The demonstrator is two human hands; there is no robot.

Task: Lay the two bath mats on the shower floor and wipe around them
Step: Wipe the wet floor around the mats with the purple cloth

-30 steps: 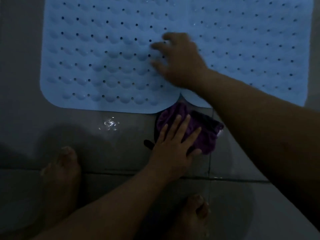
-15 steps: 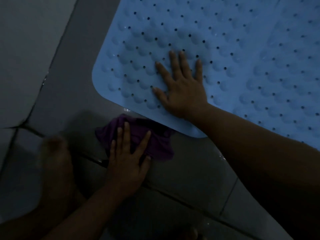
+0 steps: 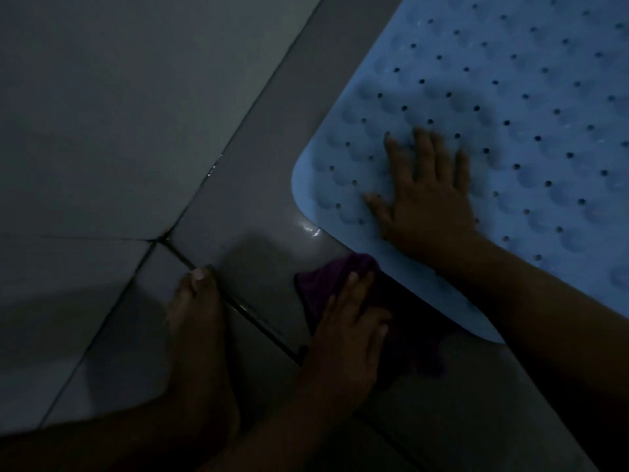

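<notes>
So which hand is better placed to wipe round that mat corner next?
Probably the left hand: it lies flat on the purple cloth beside the blue mat corner. The right hand presses flat on the mat.

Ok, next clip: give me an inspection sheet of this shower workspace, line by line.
Surface: grey tiled floor with dark grout lines and a wet glint by the mat's corner.
Job's things: one blue bath mat with holes lies flat; a second mat is not in view. A purple cloth lies on the floor, touching the mat's edge.
Clutter: nothing seen.
Hands: right hand rests flat on the mat near its corner, fingers straight; left hand presses flat on the cloth.
Cables: nothing seen.
Surroundings: dim light; a bare foot stands on the tiles left of the cloth; paler tiles at upper left.
</notes>
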